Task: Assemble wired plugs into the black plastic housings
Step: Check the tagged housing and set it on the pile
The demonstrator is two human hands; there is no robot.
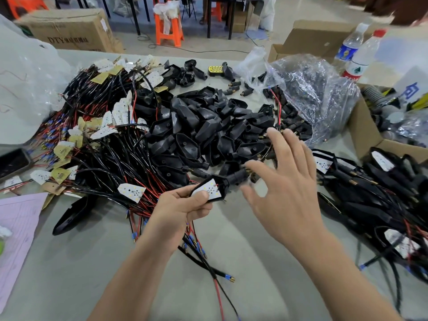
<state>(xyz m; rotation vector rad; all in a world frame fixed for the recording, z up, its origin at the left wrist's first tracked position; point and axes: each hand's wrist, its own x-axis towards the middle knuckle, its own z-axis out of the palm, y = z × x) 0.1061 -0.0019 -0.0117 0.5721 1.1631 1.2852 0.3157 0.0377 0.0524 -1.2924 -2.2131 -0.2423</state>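
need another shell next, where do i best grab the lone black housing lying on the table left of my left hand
Pinch the lone black housing across its two long walls near the middle, coming from above on the near side. It lies flat, apart from the others, with bare table in front, while the wire pile crowds its far end.

Two water bottles are standing at the far R of the table (254, 262): a red-capped bottle (367, 56) w/ a second bottle (349, 46) just behind it. A lilac paper sheet (18, 218) is lying at the near L edge, w/ a dark flat device (12, 162) lying beyond it. A crumpled clear plastic bag (312, 89) is sitting near the bottles, beside an open cardboard box (363, 135) holding grey hoses. On the floor behind, an orange stool (168, 28) is standing R of a printed carton (69, 31).
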